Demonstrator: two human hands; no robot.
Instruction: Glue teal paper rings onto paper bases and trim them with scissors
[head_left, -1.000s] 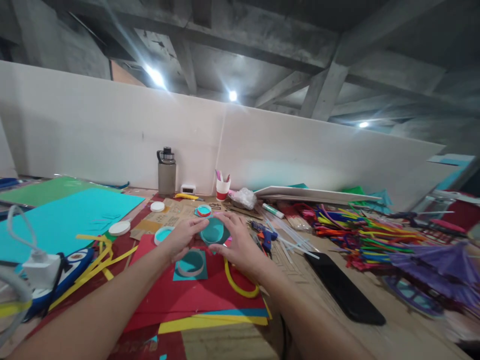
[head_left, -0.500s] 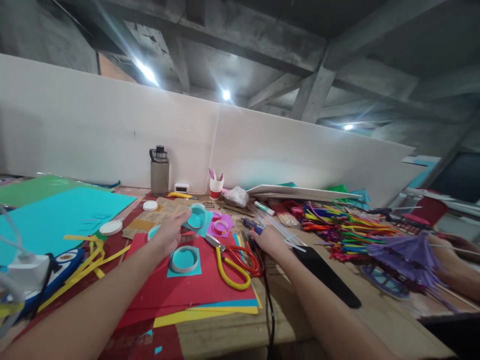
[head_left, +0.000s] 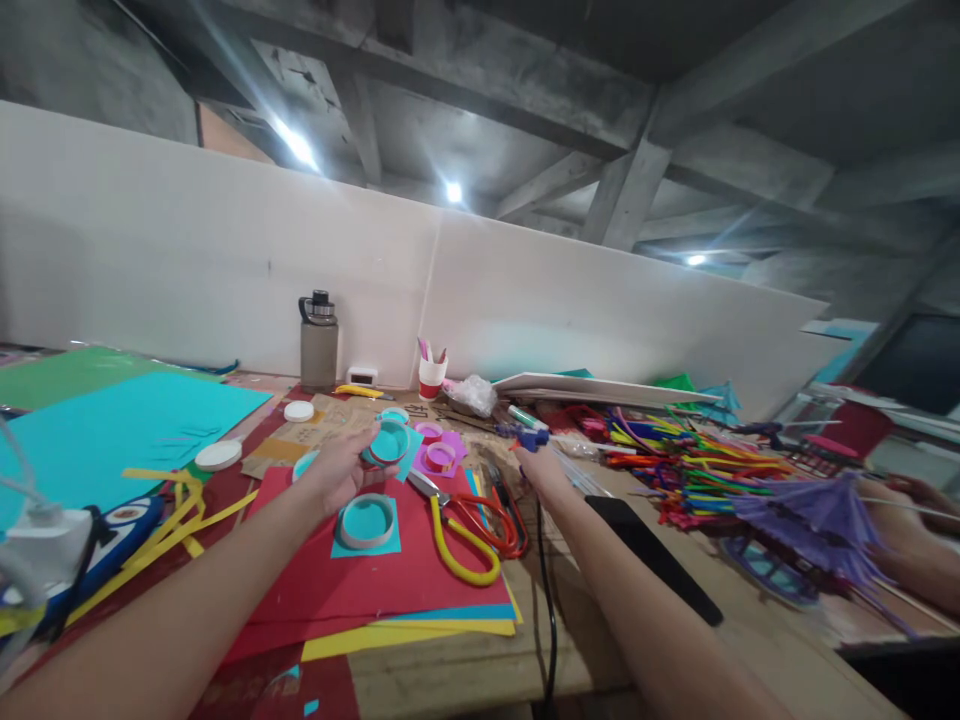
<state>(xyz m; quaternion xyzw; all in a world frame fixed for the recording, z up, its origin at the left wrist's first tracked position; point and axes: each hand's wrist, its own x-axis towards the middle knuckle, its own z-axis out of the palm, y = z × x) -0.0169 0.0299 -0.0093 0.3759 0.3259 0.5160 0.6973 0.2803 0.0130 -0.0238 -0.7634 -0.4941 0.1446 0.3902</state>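
My left hand [head_left: 343,470] holds a blue paper piece with a round white-rimmed ring [head_left: 390,443] above the red sheets [head_left: 427,570]. Just below it, another ring on a blue square [head_left: 367,522] lies on the red paper. My right hand [head_left: 538,464] is wrapped round a blue glue gun [head_left: 529,437], whose black cord hangs toward the table's front edge. Between my hands are scissors with yellow handles [head_left: 466,560], red-handled scissors [head_left: 491,520] and pink paper with a ring [head_left: 440,457].
A bottle [head_left: 319,345] and a paper cup [head_left: 432,375] stand by the white board. Colourful pipe cleaners [head_left: 697,460], a black object [head_left: 652,560] and a purple paper umbrella [head_left: 810,515] lie right, near another person's hand [head_left: 911,530]. Blue paper [head_left: 97,430] covers the left.
My right hand has lifted the glue gun from beside the scissors and turned it. My left hand has shifted slightly left and down with the ring.
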